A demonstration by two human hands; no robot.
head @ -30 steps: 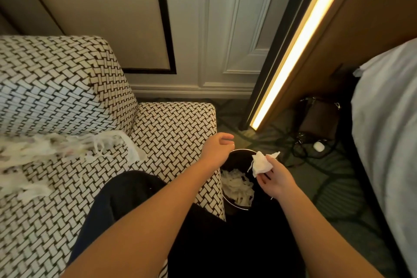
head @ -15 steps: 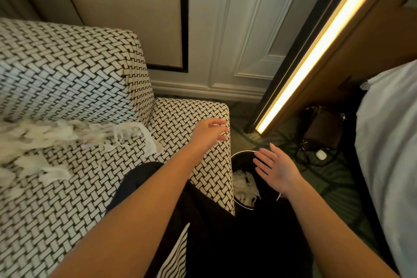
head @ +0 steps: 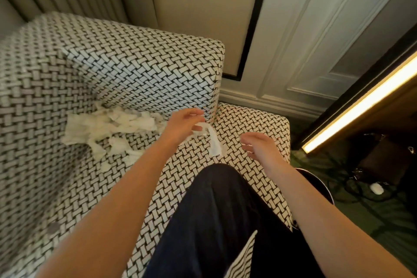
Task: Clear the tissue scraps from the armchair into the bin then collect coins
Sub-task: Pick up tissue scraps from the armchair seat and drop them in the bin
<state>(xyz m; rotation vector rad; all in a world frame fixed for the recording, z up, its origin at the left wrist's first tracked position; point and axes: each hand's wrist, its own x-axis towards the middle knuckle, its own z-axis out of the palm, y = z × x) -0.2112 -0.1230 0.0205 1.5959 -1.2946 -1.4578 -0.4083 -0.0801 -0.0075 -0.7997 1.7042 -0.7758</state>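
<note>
The armchair (head: 140, 70) is covered in a black-and-white woven pattern. A pile of white tissue scraps (head: 108, 128) lies on the seat against the backrest. My left hand (head: 182, 124) pinches the top end of a tissue strip (head: 214, 144) at the right edge of the pile; the strip trails down over the seat. My right hand (head: 259, 146) hovers just to the right of the strip, fingers apart and holding nothing. Only a dark arc of the bin (head: 321, 186) shows behind my right forearm. A small grey disc (head: 53, 228), possibly a coin, sits on the seat at the left.
My knee in dark trousers (head: 214, 210) rests on the seat's front. A lit strip (head: 361, 106) runs along a dark frame at the right. Below it on the green carpet are a dark bag (head: 383, 160), cables and a white plug (head: 376, 188).
My right hand dropped its tissue into the bin and came back over the seat, open. My left hand moved from the bin to the pile and closed on a strip. The view swung left.
</note>
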